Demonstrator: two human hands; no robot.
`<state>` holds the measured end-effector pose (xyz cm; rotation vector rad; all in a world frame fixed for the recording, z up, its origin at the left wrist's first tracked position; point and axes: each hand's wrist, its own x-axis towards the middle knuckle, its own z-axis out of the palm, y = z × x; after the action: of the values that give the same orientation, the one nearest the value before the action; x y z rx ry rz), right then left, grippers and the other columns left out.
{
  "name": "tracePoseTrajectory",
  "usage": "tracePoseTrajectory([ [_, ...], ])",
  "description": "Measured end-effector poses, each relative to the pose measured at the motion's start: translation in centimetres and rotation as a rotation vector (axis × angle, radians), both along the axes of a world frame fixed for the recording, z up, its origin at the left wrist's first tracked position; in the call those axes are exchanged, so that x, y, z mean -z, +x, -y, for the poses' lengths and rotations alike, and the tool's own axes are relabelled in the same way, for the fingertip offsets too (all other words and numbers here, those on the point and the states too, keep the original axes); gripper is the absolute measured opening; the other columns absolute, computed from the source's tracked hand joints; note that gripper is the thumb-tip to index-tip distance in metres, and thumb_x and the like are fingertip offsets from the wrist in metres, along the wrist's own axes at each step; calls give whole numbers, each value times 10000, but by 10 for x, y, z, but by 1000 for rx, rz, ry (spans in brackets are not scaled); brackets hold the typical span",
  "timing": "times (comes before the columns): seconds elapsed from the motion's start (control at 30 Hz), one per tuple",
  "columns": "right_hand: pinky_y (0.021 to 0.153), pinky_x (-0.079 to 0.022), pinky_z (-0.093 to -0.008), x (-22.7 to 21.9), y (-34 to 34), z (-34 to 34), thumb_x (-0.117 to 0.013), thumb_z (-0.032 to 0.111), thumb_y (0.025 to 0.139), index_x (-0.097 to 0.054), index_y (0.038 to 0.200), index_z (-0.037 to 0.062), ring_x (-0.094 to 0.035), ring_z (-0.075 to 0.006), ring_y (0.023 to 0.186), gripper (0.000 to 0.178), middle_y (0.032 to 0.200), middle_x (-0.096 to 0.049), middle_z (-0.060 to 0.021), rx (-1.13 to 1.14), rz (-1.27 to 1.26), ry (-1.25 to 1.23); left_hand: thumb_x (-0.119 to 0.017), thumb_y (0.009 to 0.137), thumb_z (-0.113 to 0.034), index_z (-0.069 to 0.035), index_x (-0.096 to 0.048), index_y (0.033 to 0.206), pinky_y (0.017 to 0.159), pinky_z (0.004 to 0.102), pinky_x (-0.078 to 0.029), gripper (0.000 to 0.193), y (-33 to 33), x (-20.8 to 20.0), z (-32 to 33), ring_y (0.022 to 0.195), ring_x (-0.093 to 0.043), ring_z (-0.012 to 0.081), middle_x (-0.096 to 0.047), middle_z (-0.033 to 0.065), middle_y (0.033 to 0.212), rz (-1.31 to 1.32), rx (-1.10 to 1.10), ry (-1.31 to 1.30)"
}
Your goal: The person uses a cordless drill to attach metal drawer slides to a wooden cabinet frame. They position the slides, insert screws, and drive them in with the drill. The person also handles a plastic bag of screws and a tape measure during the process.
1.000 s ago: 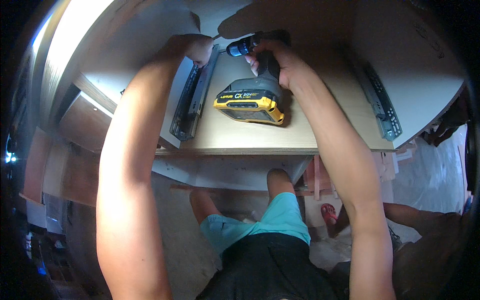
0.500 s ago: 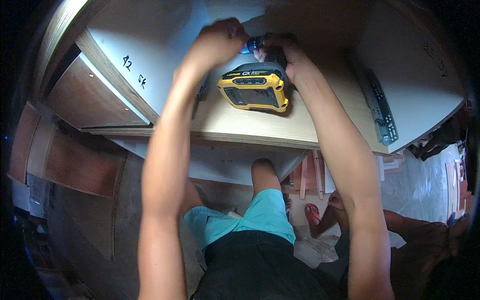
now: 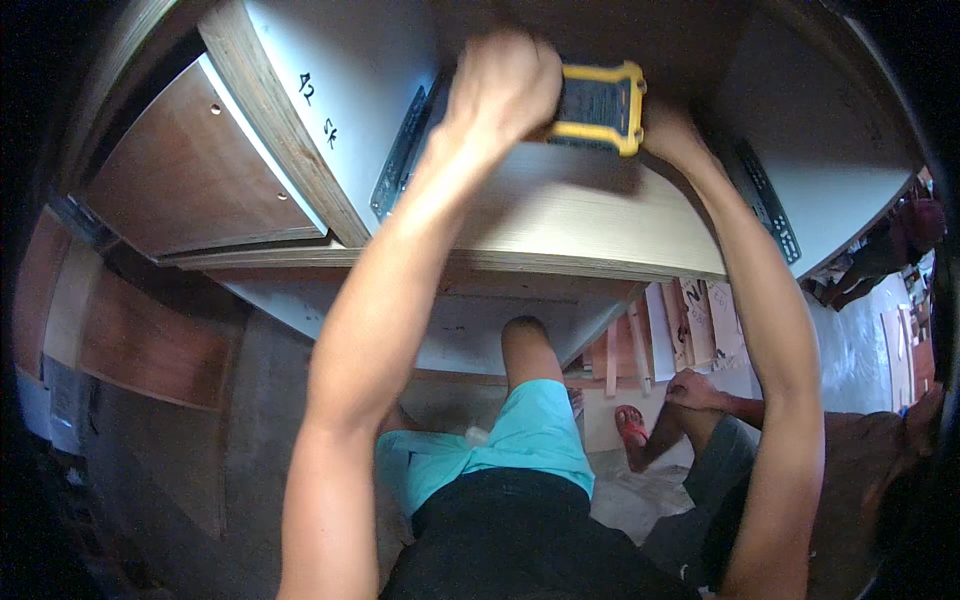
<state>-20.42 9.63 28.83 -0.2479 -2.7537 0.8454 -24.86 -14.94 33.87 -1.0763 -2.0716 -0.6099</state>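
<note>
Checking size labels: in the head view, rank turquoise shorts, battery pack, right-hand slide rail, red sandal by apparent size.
Largest to smallest:
1. turquoise shorts
2. battery pack
3. right-hand slide rail
4. red sandal
Apparent size only: the sandal is down at floor level.

Woodworking shop, by the look: unfinished cabinet [image 3: 590, 222] with raw plywood edges [image 3: 283, 120], handwritten marks [image 3: 307, 88] inside, metal drawer runners [image 3: 770, 205]; yellow-and-black power tool [image 3: 597, 104]; cut wood strips [image 3: 636, 345]; bare grey floor [image 3: 285, 480]
</note>
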Motion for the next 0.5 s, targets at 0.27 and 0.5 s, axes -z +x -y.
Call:
tracePoseTrajectory([
  [0.27, 1074, -490, -439, -20, -27, 12, -881, 411, 754, -665, 1310, 71, -652, -313, 1190, 687, 1288, -701, -152, -378, -330, 129, -633, 873, -147, 26, -759, 858, 715, 466, -617, 215, -76, -77, -21, 752, -748, 359, -738, 253, 862, -36, -130, -378],
  [0.5, 898, -530, -348, -22, -69, 18, -827, 304, 777, -744, 1035, 78, -681, -179, 946, 353, 1002, -753, -63, -660, -373, -391, -667, 824, -138, 16, -745, 831, 672, 473, -609, 172, -166, -97, 15, 685, -735, 332, -736, 237, 812, 46, -229, -635],
])
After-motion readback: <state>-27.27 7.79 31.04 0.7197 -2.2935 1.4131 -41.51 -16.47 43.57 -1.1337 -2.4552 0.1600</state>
